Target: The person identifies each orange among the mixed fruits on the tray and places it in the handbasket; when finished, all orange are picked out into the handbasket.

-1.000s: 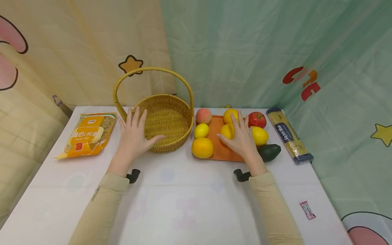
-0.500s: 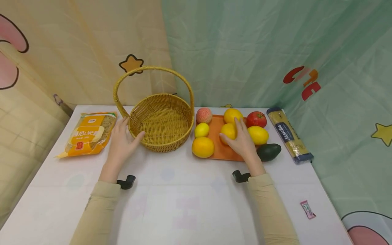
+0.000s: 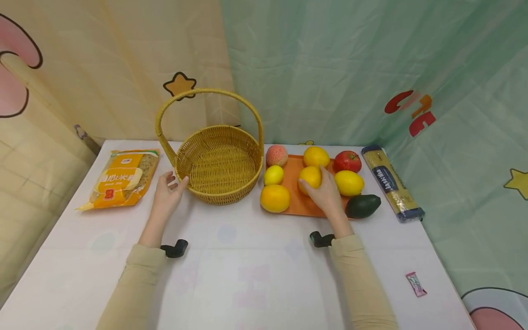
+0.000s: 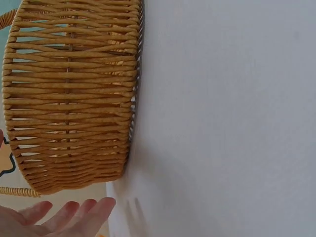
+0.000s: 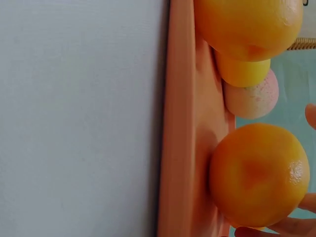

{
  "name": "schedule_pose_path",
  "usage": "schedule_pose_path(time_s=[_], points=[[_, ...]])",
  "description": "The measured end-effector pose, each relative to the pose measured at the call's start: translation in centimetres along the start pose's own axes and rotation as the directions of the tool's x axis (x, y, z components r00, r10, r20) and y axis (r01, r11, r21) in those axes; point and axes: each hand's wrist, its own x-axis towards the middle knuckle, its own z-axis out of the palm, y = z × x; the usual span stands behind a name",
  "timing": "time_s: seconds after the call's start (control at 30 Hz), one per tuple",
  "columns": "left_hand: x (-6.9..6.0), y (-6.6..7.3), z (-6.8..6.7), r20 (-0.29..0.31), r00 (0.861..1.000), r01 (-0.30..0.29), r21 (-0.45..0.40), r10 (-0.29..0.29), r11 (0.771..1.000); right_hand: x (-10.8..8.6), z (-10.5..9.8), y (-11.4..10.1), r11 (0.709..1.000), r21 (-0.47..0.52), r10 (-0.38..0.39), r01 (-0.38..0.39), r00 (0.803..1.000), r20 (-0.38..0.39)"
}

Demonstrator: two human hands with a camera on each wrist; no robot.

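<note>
The left hand (image 3: 166, 198) hovers at the left side of the wicker basket (image 3: 222, 198), fingers loosely bent, thumb close to the rim. In the left wrist view its fingers (image 4: 91, 217) stand apart from the woven wall. The right hand (image 3: 329, 198) reaches over the orange tray (image 3: 294, 176), thumb and fingers spread about an orange (image 3: 309, 178). The right wrist view has the fingers beside and behind this orange (image 5: 259, 175), the thumb apart from it. Around it lie another orange (image 3: 275, 198), a small lemon (image 3: 273, 175), a peach (image 3: 277, 155) and a larger lemon (image 3: 349, 183).
Also by the tray are a yellow fruit (image 3: 316, 156), a red apple (image 3: 347, 161) and a dark green avocado (image 3: 363, 206). A pasta pack (image 3: 392, 183) lies far right, a yellow food bag (image 3: 123, 178) far left. A small pink packet (image 3: 416, 284) lies near the right edge.
The left hand has moved down and left from over the basket to its side, its fingers bending. The right hand has lowered toward the middle orange, narrowing its spread. The fruit has not moved.
</note>
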Motion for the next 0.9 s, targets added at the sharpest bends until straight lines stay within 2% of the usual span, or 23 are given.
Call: schedule_pose_path(time_s=[0.17,0.33,0.67,0.9], points=[[0.4,-0.3,0.9,0.061,0.993,0.109,-0.164,-0.100,0.980,0.1,0.5,0.0,0.998,0.046,0.037,-0.035,0.998,-0.042],[0.4,-0.4,1.5,0.062,0.991,0.132,-0.256,-0.120,0.958,0.3,1.0,0.2,0.994,0.087,0.067,-0.061,0.996,-0.064],[0.6,0.2,1.8,0.034,0.990,0.141,-0.320,-0.137,0.937,0.6,1.7,0.1,0.974,0.188,0.144,-0.123,0.984,-0.106],[0.5,0.3,1.9,0.006,0.989,0.145,-0.310,-0.151,0.940,0.6,2.0,0.0,0.965,0.231,0.157,-0.121,0.977,-0.144]])
